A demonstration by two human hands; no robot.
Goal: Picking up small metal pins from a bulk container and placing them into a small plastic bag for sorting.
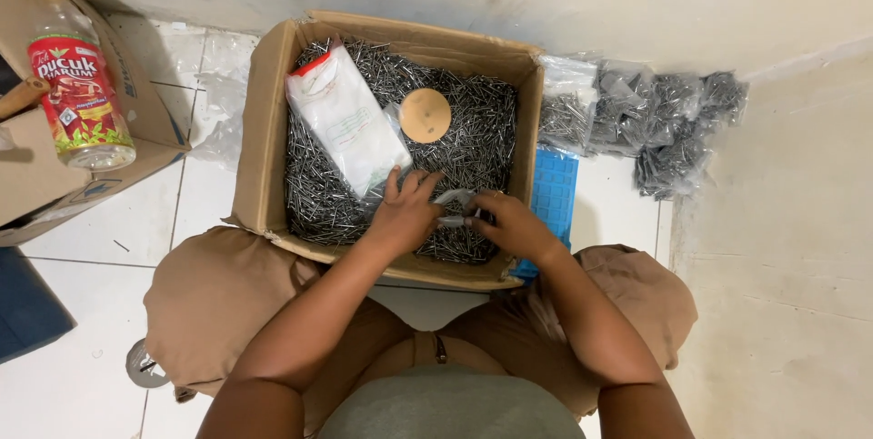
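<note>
Both hands, left hand (405,212) and right hand (511,224), pinch open a small clear bag (455,204) low over the nails (473,144) (easy scooping) inside the cardboard box (259,130).

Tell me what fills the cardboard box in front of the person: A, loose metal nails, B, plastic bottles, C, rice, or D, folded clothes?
A: the cardboard box is packed with loose grey nails, and the left hand and right hand rest on the heap, holding a small clear bag between them.
</note>
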